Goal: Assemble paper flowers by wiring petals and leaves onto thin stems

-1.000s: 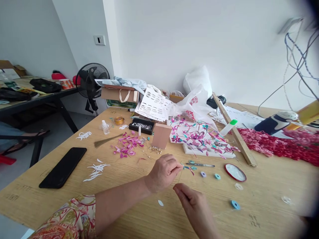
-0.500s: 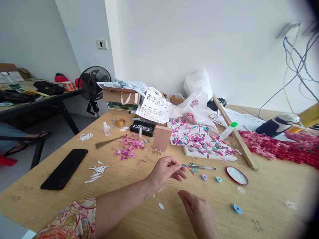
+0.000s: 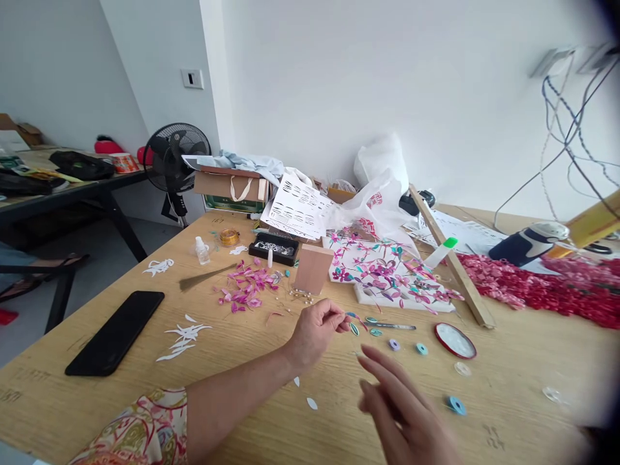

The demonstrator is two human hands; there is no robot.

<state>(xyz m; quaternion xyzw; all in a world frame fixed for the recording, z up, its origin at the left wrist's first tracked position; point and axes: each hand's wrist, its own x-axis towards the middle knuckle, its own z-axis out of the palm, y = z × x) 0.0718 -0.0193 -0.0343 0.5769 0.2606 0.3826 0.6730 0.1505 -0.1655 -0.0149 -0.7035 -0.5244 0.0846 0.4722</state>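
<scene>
My left hand is closed in a pinch on a thin pink petal piece with a blue section by the fingertips. Below and to its right, my right hand is slightly blurred, its fingers apart and nothing visible in them. Just beyond the pinch lie a teal-edged leaf and a slim metal tool whose kind I cannot make out. Small thread spools, one purple, one teal and one blue, rest on the right. Between my forearms lies a white paper petal.
Loose pink petals lie left of an upright wooden block. Behind my hands, a white foam board bears wired flowers. A red-rimmed dish sits right, near a wooden bar. A black phone lies at left.
My right hand has opened from a pinch, its fingers spreading apart. My left hand keeps the petal piece, its other fingers now curled in. The view has shifted slightly.
</scene>
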